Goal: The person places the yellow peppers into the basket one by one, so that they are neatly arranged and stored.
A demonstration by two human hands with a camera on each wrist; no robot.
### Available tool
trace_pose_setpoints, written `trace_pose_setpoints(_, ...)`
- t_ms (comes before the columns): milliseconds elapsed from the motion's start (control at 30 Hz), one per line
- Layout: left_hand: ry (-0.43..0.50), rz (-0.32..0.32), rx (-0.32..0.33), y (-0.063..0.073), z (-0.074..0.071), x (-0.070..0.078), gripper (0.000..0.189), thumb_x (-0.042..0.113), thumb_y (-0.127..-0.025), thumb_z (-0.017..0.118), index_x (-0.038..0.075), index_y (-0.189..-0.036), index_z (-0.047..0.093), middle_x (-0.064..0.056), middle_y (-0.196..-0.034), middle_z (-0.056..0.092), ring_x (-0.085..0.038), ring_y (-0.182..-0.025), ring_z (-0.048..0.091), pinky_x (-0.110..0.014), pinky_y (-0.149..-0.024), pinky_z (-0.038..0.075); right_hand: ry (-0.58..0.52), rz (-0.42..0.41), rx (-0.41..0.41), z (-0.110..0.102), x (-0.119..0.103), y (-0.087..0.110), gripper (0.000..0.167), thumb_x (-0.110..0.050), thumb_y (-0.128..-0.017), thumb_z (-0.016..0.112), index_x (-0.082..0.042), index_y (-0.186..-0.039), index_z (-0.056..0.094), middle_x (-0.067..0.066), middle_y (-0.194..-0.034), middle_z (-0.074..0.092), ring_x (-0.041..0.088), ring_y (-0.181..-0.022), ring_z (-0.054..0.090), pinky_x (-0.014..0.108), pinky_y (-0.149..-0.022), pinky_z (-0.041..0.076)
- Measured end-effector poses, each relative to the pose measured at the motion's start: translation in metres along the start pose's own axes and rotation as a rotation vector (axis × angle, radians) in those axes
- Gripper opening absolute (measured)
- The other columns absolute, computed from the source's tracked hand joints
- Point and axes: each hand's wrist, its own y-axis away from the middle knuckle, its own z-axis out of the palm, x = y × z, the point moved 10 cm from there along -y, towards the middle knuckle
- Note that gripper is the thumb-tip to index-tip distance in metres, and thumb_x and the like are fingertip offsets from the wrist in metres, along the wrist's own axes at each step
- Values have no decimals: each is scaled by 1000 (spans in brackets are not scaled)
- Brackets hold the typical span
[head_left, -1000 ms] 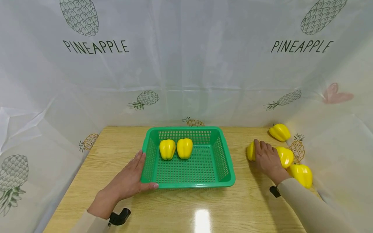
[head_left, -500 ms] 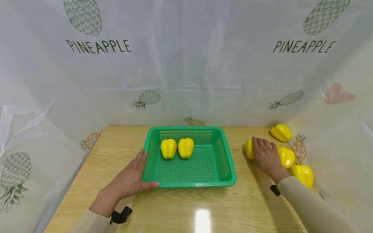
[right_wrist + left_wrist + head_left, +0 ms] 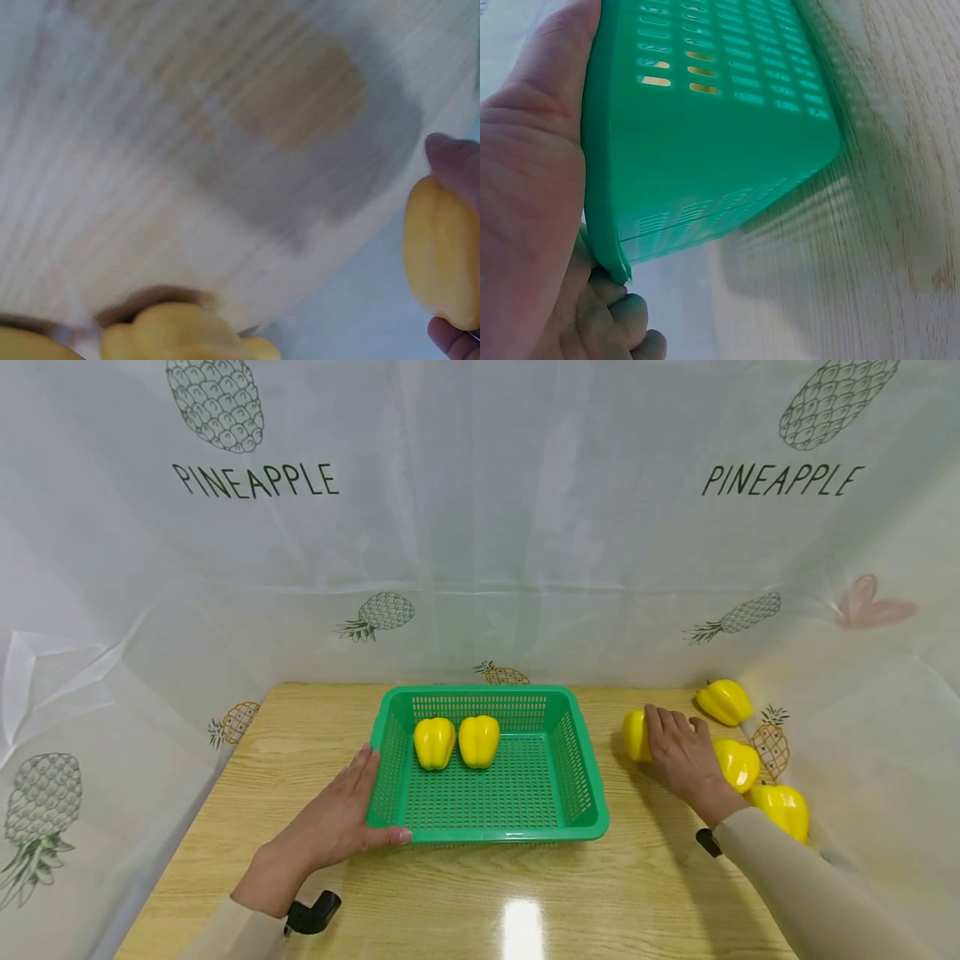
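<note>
A green plastic basket (image 3: 480, 837) stands on the table with two yellow bell peppers (image 3: 434, 744) lying in its back left part. My left hand (image 3: 330, 822) holds the basket's front left corner, thumb on the front rim and fingers along the left side. In the left wrist view the thumb (image 3: 551, 60) lies along the basket rim. To the right of the basket, my right hand (image 3: 682, 760) grips another yellow bell pepper (image 3: 635, 735). The right wrist view shows this pepper (image 3: 442, 251) between thumb and fingers, with a shadow on the table.
Three more yellow bell peppers lie at the table's right side: one at the back (image 3: 724, 702), one beside my right hand (image 3: 738, 764), one near the forearm (image 3: 782, 810). A white pineapple-print sheet (image 3: 495, 543) surrounds the wooden table (image 3: 450, 902).
My right hand has moved slightly left with the bell pepper in its grip. The left hand keeps its place on the basket; the head view has shifted a little.
</note>
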Motion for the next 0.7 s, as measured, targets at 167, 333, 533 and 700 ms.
trace_pose_setpoints(167, 11, -4, -13, 0, 0, 0, 135, 82, -83, 67, -10, -165, 13, -30, -174, 8, -55, -155, 26, -68, -120, 34, 20, -45, 77, -15, -7, -9, 110, -39, -69, 98, 9, -148, 37, 31, -126, 60, 49, -116, 59, 62, -93, 50)
trace_pose_setpoints(333, 4, -7, -16, 1, -1, 0, 135, 83, -83, 67, -10, -165, 13, -31, -173, 9, -55, -155, 27, -68, -120, 34, 8, -74, 117, -28, -14, -19, 103, -35, -69, 96, 9, -145, 40, 30, -125, 60, 49, -114, 60, 61, -95, 52)
trace_pose_setpoints(533, -20, -15, -14, 1, -1, -1, 136, 85, -82, 65, -10, -165, 14, -31, -173, 11, -54, -155, 27, -67, -121, 33, 4, -95, 140, -42, -21, -31, 97, -34, -70, 94, 9, -140, 42, 30, -124, 59, 48, -113, 60, 61, -96, 52)
trace_pose_setpoints(700, -29, -17, -21, 0, 0, -1, 136, 85, -82, 65, -10, -165, 14, -31, -173, 10, -54, -155, 27, -66, -121, 33, 22, -116, 145, -51, -25, -39, 94, -33, -69, 93, 9, -136, 43, 28, -118, 60, 46, -110, 61, 59, -97, 53)
